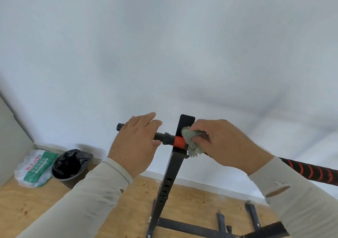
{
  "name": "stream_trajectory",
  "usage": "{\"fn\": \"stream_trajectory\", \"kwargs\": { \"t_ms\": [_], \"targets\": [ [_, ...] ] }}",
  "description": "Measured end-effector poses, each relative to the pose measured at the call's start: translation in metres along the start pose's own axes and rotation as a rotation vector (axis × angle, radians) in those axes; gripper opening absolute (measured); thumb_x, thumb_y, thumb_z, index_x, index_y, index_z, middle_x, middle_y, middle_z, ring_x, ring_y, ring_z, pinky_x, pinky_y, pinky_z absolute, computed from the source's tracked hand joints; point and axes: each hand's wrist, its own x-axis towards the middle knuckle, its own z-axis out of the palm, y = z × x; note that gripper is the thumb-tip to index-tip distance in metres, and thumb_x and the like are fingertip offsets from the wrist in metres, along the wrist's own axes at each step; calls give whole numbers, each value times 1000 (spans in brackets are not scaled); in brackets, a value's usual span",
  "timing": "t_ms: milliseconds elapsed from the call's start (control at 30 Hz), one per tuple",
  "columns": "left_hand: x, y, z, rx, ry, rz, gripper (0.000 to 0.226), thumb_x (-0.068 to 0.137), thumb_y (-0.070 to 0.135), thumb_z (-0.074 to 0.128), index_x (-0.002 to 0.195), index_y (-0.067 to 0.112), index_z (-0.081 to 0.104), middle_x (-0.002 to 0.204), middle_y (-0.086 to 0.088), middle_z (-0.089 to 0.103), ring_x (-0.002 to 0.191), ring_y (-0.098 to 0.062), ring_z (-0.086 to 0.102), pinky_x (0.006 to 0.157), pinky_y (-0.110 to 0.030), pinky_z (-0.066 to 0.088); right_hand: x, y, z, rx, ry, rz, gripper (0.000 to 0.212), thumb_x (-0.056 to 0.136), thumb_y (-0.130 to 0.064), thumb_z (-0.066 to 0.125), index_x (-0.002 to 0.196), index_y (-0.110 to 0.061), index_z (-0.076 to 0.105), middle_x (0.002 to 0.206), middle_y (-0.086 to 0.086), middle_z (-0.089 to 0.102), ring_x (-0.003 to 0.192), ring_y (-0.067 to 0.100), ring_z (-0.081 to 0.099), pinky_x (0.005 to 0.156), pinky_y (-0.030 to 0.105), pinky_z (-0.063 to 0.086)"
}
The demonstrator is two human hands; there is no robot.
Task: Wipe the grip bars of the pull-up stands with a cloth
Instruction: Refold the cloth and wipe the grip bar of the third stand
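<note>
Pull-up stand (169, 175) — black upright post on wooden floor (27, 205), horizontal grip bar (164, 139) passing through its top bracket, orange collar (178, 141) just right of the post
Left hand (135, 142) — fingers curled over the bar's short left end, gripping it
Right hand (226, 142) — pinches a crumpled pale green cloth (191, 142) against the bar, touching the orange collar
Bar's right section: red-and-black wrap (311, 172)
Against the white wall (164, 45): black-lined bin (71, 162), shrink-wrapped water bottle pack (34, 170) beside it
</note>
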Motion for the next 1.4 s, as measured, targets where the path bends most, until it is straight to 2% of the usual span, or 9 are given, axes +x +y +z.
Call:
{"fn": "stream_trajectory", "kwargs": {
  "t_ms": [200,333,500,633,933,1033,1233,1300,1400],
  "targets": [
    [-9,-39,-27,-12,-25,-257,48,94,29,64,141,22,53,155,-2,43,138,-30,42,109,-46,38,9,-29,5,181,211,64,13,104,-33,50,105,-28,62,79,-5,69,63,13,59,62,33,52],
    [-11,-51,-31,-49,-113,-421,49,99,32,54,147,24,45,155,2,43,137,-28,41,109,-43,37,22,-58,9,151,325,-62,15,102,-18,55,105,-21,69,88,-13,70,74,-7,59,70,7,45],
    [-6,-63,-23,-539,-134,-678,34,100,29,55,134,21,55,124,4,64,115,-19,60,98,-34,46,53,-80,41,-254,-58,-111,6,98,-20,53,94,-24,55,82,-8,61,81,17,64,71,33,52],
    [-7,-71,-18,-873,-19,-825,14,95,16,65,109,21,66,95,3,76,95,-21,73,95,-44,57,66,-86,44,-292,-105,-96,18,97,-21,57,87,-27,44,77,-6,61,74,20,61,65,33,48],
    [-8,-77,-10,-1056,41,-829,12,89,17,75,97,9,71,90,-6,79,90,-23,76,90,-40,60,117,-125,75,68,-56,-118,11,97,-22,52,88,-19,59,77,4,68,71,28,62,67,41,56],
    [-10,-82,-7,-1150,28,-850,12,89,11,75,99,5,71,92,-10,79,94,-26,76,90,-37,59,120,-121,70,149,-163,-177,14,99,-18,50,94,-21,63,77,-1,70,67,16,64,66,37,57],
    [-9,-85,-2,-1210,18,-872,17,95,3,67,109,12,68,103,-10,76,94,-19,76,85,-30,60,84,-76,26,-223,-353,-185,26,101,-12,47,79,-24,55,72,-10,55,67,4,56,62,14,42],
    [-8,-86,-2,-1204,-3,-862,22,96,5,66,115,14,68,108,-8,74,93,-16,76,81,-26,60,78,-68,16,-279,-351,-146,35,102,-18,45,69,-30,44,67,-12,48,63,6,49,58,19,35],
    [-7,-88,-1,-1225,-29,-852,22,97,5,64,116,14,70,105,-7,75,91,-13,76,77,-20,61,85,-73,22,-272,-355,-147,19,95,-18,56,77,-23,55,71,-5,61,67,12,56,59,22,39]
  ]
}}
